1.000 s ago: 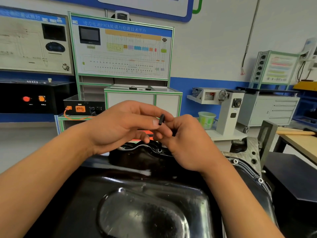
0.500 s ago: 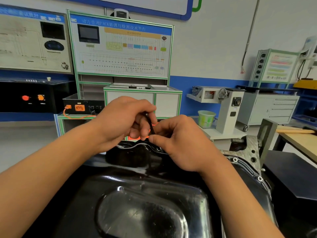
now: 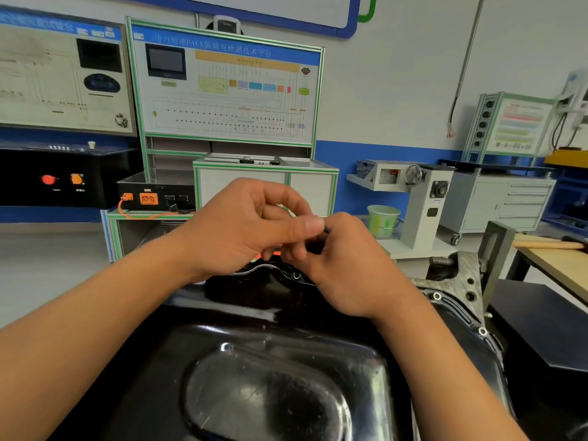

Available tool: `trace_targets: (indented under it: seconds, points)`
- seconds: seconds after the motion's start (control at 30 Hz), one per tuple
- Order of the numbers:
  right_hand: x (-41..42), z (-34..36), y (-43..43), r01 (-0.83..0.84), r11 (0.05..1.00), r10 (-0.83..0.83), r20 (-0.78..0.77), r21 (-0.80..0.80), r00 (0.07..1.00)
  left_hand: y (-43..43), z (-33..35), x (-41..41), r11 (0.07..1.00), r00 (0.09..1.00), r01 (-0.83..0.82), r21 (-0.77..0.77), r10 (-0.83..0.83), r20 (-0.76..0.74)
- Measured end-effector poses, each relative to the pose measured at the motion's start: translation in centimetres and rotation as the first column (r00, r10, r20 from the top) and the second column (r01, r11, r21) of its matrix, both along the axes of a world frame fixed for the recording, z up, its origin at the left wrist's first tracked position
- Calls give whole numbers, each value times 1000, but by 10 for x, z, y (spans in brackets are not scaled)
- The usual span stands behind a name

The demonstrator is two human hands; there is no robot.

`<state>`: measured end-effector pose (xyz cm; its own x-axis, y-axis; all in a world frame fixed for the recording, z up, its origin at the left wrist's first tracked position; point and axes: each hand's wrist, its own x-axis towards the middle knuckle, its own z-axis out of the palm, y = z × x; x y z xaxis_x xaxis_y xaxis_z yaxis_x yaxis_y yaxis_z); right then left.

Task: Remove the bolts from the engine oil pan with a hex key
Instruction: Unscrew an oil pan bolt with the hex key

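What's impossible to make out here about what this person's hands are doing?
1. Head view, hex key: only a dark tip shows; the left hand and right hand cover the rest.
2. What its working end sits in: hidden behind the right hand.
3. Oil pan: near end cut off by the bottom edge.
4. Wall panel lettering: blurred.

Bright even indoor light, glare on glossy oil pan [image 3: 270, 370], wide-angle bending at edges, slight blur
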<state>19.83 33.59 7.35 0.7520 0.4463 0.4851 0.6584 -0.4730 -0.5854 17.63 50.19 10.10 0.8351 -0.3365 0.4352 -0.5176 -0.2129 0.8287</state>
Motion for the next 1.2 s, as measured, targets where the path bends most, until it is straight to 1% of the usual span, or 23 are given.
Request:
trace_targets:
  seconds: [0.1,0.17,0.2,0.23,0.27,0.3,0.37,0.43,0.5,0.53,0.63,0.77,0.8,0.87,0.93,0.97,1.03,1.1,1.13,1.2]
  points:
    - [0,0,1,-28,999,28,1,-35,1000,-6,0,-1,991,990,-100,-84,108,89]
    - [-1,0,1,-26,999,27,11,-44,1000,-9,-2,-1,978,964,-202,-44,207,169]
    - [-1,0,1,-24,999,25,15,-46,1000,-10,-3,0,967,950,-252,-26,252,186]
    - [-1,0,1,-21,999,22,19,-49,1000,-9,-3,2,958,943,-287,-29,287,165]
    - [-1,0,1,-17,999,18,23,-51,1000,-8,-2,3,956,952,-288,-53,292,93]
    - [-1,0,1,-15,999,16,28,-48,999,-6,0,4,962,967,-256,-96,255,-14]
    - [-1,0,1,-14,999,14,28,-31,1000,0,4,3,970,973,-136,-203,92,-214]
    - [-1,1,0,0,1000,1,22,-24,1000,6,5,3,967,952,6,-254,-83,-294]
    - [-2,1,0,16,1000,-15,12,-13,1000,9,4,3,957,925,147,-249,-222,-308]
    - [-1,1,-1,25,1000,-24,10,-8,1000,10,3,3,953,914,193,-234,-262,-310]
    - [0,0,-2,42,999,-42,11,-10,999,10,2,5,957,917,227,-182,-273,-291]
    - [2,-1,-2,38,999,-38,-1,6,999,12,2,5,939,903,273,-208,-324,-281]
    - [2,-1,-2,36,999,-36,-4,11,999,12,2,5,942,910,270,-200,-317,-267]
    - [2,-2,-2,31,999,-31,0,21,1000,9,1,4,967,950,211,-143,-237,-201]
    - [2,-2,-2,18,1000,-18,9,16,1000,4,0,3,993,991,95,-71,-101,-86]
    - [1,-1,-2,6,1000,-6,9,5,1000,1,0,3,999,999,23,-50,-24,-21]
    - [0,0,-1,-16,999,16,2,-29,1000,-3,-1,3,993,992,-101,-54,105,71]
    - [0,1,0,-28,998,27,-3,-50,1000,-4,-1,4,984,983,-160,-75,165,74]
    - [0,1,0,-29,998,29,-2,-53,1000,-4,-1,4,980,982,-179,-88,183,40]
    - [-1,1,0,-21,998,22,2,-56,1000,-3,1,4,972,979,-193,-137,181,-98]
